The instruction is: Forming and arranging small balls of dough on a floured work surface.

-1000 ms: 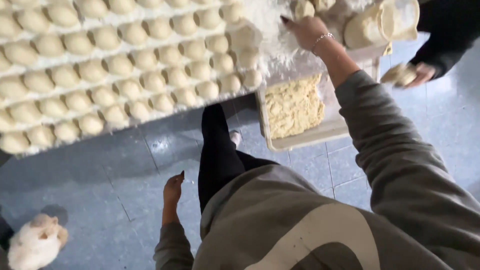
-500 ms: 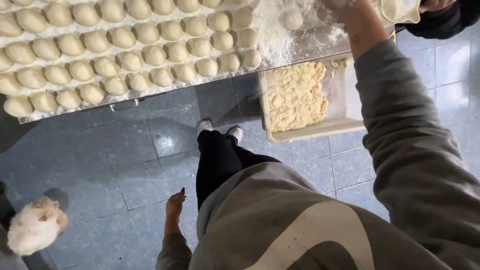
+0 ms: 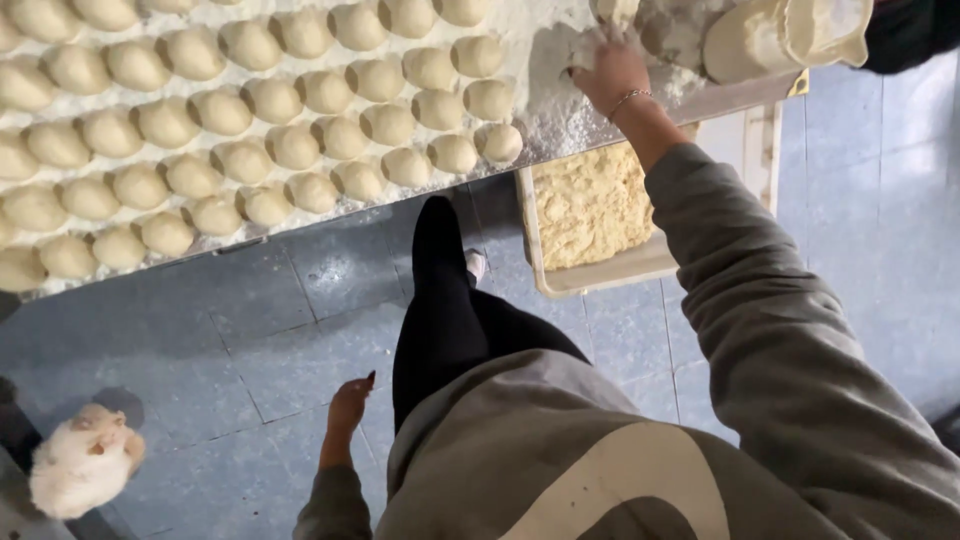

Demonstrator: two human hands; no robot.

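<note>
My right hand (image 3: 610, 72), a thin bracelet on its wrist, rests on the floured table top (image 3: 560, 120) with its fingers closed over a small lump of dough (image 3: 583, 46). Left of it, rows of several round dough balls (image 3: 300, 145) cover the table. My left hand (image 3: 348, 405) hangs beside my leg above the floor, holding nothing, fingers loosely straight. I wear a grey sweatshirt and black trousers.
Under the table edge stands a white tub (image 3: 600, 278) holding crumbly yellow dough (image 3: 590, 205). A pale floury bag (image 3: 790, 35) lies at the table's top right, next to another person's dark sleeve (image 3: 910, 30). A small fluffy white animal (image 3: 80, 460) stands on the blue tiled floor at lower left.
My right hand has come back from the far part of the table and settled on a dough lump near the edge. The left hand still hangs by my side.
</note>
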